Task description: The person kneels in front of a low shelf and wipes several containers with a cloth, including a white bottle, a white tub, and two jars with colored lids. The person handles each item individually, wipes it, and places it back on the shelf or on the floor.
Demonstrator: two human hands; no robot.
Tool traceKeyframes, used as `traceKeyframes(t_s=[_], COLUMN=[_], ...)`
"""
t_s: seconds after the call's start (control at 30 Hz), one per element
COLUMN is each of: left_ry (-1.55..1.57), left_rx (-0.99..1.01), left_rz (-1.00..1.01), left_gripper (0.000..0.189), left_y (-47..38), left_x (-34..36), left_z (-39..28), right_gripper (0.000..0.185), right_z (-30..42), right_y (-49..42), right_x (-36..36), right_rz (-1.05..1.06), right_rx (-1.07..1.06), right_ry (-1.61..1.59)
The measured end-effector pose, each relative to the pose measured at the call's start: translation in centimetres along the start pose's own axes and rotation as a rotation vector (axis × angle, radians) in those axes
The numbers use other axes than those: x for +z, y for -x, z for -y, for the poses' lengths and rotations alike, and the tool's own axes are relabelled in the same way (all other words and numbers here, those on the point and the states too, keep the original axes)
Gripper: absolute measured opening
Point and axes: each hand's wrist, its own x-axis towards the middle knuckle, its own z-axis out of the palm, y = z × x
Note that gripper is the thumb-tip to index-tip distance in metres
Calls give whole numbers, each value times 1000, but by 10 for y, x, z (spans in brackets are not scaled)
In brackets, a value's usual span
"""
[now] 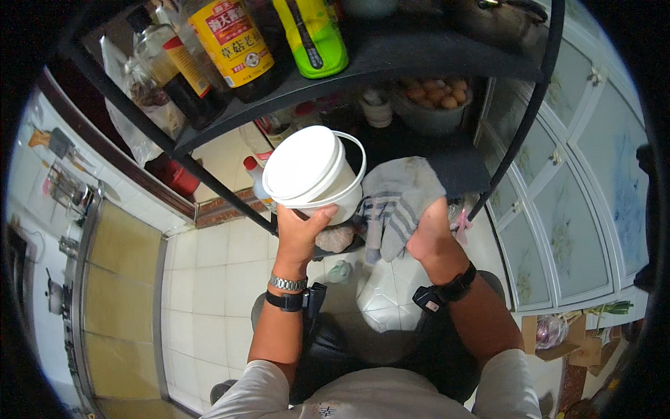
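Observation:
A white plastic bucket (319, 167) with its lid on and a thin white handle is gripped low on its side by my left hand (303, 228). The bucket leans in front of the rack's lower shelf. In my right hand (434, 230) is a grey cloth with dark stripes (400, 199); it hangs beside the bucket's right side and covers most of my right fingers. The fingers of my left hand under the bucket are partly hidden. I cannot tell whether the cloth touches the bucket.
The black metal rack (377, 68) has sauce bottles (235, 47) on its upper shelf. Lower down stand a bowl of eggs (434, 99), a white cup (376, 107) and a red-capped bottle (256, 175). Glass-fronted cabinets (565, 230) line the right; a counter (123, 293) runs along the left.

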Motion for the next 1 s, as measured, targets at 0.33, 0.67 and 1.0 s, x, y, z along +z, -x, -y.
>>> traceKeyframes(t_s=[0.33,0.67,1.0], left_ry=[-466,-611,-463], left_rx=[181,143,301], left_rz=[78,312,293], left_gripper=[119,96,112], left_y=[-1,7,7], left_x=[12,4,21], left_z=[1,9,8], right_gripper=[66,81,84], right_z=[12,9,17], right_y=[5,19,21], right_x=[-48,52,57], right_rz=[-8,560,297], right_rx=[-371,-695,-851], right_ry=[572,1708,1862])
